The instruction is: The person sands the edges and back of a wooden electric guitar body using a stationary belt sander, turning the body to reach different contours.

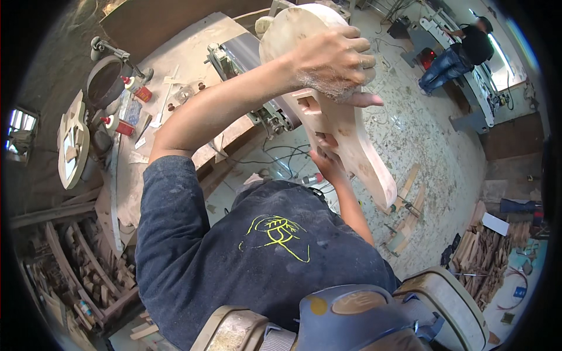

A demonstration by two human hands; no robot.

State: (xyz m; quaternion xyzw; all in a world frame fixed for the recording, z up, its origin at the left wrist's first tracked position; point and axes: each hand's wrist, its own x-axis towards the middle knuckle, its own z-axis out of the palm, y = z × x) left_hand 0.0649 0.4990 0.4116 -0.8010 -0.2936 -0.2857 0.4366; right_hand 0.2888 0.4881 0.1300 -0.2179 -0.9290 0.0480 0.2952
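Above the near edge of the tabletop point(175, 70), over the sawdust-strewn floor point(421, 134), I hold an unfinished wooden guitar body point(345, 128) raised and tilted, its rounded end up and away from me, its narrower end slanting down toward my right. It is kept clear of the tabletop, probably so that I can turn its faces and edges to the light. My left hand point(336, 61) is closed over the upper part of the body, fingers wrapped round its far edge and thumb pointing out below; this grip seems to carry most of the weight. My right hand point(328, 161) is closed on the lower edge from beneath, fingers pressed to the wood near the rectangular cut-outs, steadying the tilt. Both hands are dusted with fine wood powder.

Directly behind the raised piece a belt sander point(252, 64) sits on the tabletop. At the tabletop's left edge a second cut-out guitar body point(73, 140) stands on its side, and near it are two red-capped glue bottles point(117, 124), close to a dark round bin point(108, 82). A dust respirator point(357, 319) hangs at my chest. Across the floor, well apart, another person point(459, 50) works at a machine. Offcuts lie stacked at the floor's right side point(486, 248).
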